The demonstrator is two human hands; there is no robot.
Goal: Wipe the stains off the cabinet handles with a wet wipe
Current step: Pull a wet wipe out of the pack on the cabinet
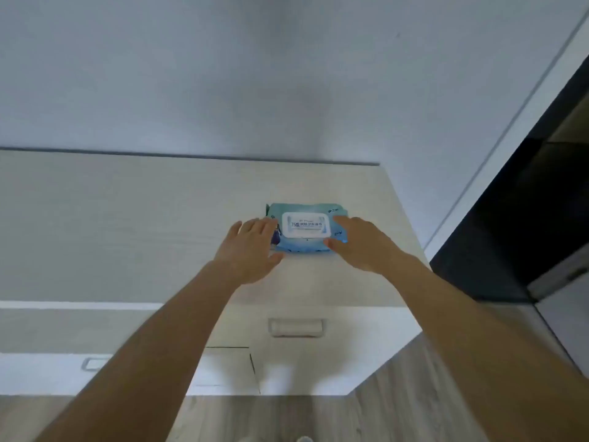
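Both hands (251, 250) (360, 244) flank wipe pack (302, 229) atop cabinet (127, 218).

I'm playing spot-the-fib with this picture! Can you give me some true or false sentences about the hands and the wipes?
1. The teal plastic wet wipe pack lies on the pale wooden cabinet top. True.
2. The pack's white flip lid is open. False: it is closed flat.
3. The left hand and right hand are at opposite ends of the pack. True.
4. A wipe is already rubbing the recessed rectangular drawer handle. False: no wipe is out, and the handle is untouched.
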